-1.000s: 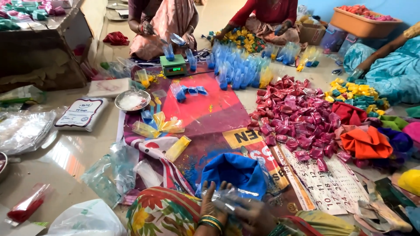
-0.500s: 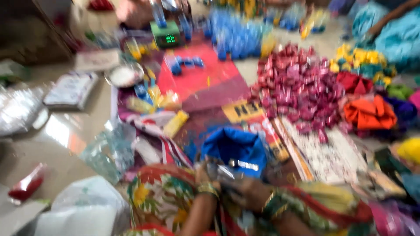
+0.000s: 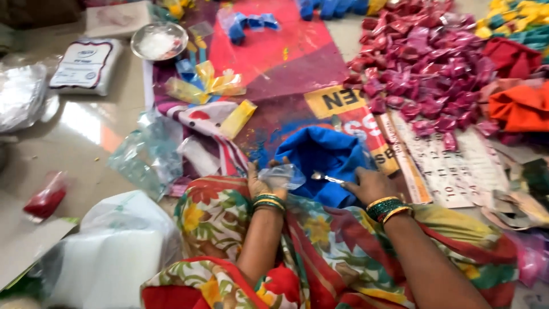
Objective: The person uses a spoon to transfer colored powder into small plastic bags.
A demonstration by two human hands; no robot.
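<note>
**A:** What do you have on the head camera?

**B:** I'm looking down at my lap, covered in flowered cloth (image 3: 337, 252), with the floor (image 3: 80, 143) beyond it. My left hand (image 3: 260, 183) pinches a small clear plastic pouch (image 3: 283, 174), its grip closed on the pouch's near edge. My right hand (image 3: 369, 184) holds a small metal spoon (image 3: 326, 178), fingers closed on the handle, the bowl pointing left toward the pouch.

**A:** Touching?

**B:** The spoon's bowl sits just beside the pouch's right edge; I cannot tell whether they meet. Both are over an open bag of blue powder (image 3: 326, 154), which lies just beyond my knees on a printed sheet (image 3: 354, 114).

**A:** What's around it?

**B:** To the right of the bag, a paper calendar page (image 3: 452, 171) lies flat, and above that, a wide heap of small pink and magenta packets (image 3: 423, 68). An orange cloth bundle (image 3: 520, 109) sits at the far right. On the left, loose clear plastic bags (image 3: 148, 154) lie crumpled, with a few yellow packets (image 3: 206, 86) further up and a round metal bowl (image 3: 159, 41) of white powder near the top edge. A small red packet (image 3: 46, 197) lies alone on the floor at the far left.
</note>
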